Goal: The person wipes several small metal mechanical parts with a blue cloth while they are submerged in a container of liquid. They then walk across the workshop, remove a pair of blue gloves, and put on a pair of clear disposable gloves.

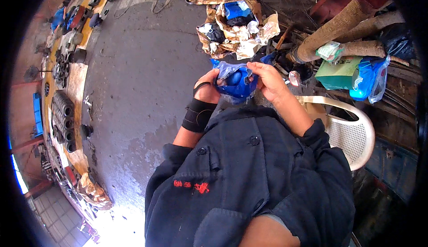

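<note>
A blue plastic bag hangs in front of my chest, its mouth spread wide between my hands. My left hand, with a black wrist brace behind it, pinches the bag's left rim. On the opposite rim, the fingers of my right hand are closed on the plastic. Something blue and rounded shows inside the bag; its kind I cannot make out. Beyond the bag lies a heap of torn brown paper with dark pieces and a blue packet on it.
To my right stands a white plastic chair. Behind it are a green box, another blue bag and thick brown rolls. Rows of dark metal rings line the left side. Grey concrete floor stretches between.
</note>
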`<state>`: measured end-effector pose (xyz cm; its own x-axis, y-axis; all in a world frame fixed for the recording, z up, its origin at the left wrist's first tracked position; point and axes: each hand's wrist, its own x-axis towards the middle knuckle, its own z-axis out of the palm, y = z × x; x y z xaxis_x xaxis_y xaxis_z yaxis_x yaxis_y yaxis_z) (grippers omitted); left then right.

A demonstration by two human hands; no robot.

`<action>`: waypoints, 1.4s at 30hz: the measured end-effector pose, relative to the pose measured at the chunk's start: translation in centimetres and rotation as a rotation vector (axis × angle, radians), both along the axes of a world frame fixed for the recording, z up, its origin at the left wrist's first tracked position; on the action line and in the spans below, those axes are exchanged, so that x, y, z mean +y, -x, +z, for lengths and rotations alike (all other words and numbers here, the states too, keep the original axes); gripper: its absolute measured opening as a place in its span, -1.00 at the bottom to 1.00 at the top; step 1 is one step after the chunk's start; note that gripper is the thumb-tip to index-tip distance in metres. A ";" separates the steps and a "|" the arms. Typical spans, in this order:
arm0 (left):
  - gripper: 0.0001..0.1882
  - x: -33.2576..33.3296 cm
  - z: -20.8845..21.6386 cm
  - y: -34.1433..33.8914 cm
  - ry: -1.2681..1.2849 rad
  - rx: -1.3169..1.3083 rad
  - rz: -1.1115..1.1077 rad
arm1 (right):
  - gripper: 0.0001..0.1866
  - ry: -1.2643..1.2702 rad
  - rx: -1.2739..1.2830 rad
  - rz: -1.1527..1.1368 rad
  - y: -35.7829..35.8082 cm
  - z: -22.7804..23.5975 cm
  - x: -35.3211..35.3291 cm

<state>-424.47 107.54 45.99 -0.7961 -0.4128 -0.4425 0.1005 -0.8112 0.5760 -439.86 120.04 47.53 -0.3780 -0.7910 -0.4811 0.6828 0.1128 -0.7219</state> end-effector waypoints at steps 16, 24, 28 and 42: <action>-0.67 3.6 6.0 -2.0 -0.054 -0.048 -0.177 | -0.77 0.013 -0.232 0.262 -4.0 6.6 2.7; -0.65 4.3 6.6 -0.9 -0.135 0.000 -0.092 | -0.75 0.106 -0.394 0.122 -4.0 5.8 2.7; -0.69 3.0 4.9 -0.3 0.030 -0.024 -0.143 | -0.75 0.051 -0.365 -0.032 -2.2 4.5 1.4; -0.58 2.4 2.4 -1.3 -0.208 -0.034 -0.185 | -0.73 0.233 -0.157 -0.094 -0.4 3.0 -0.8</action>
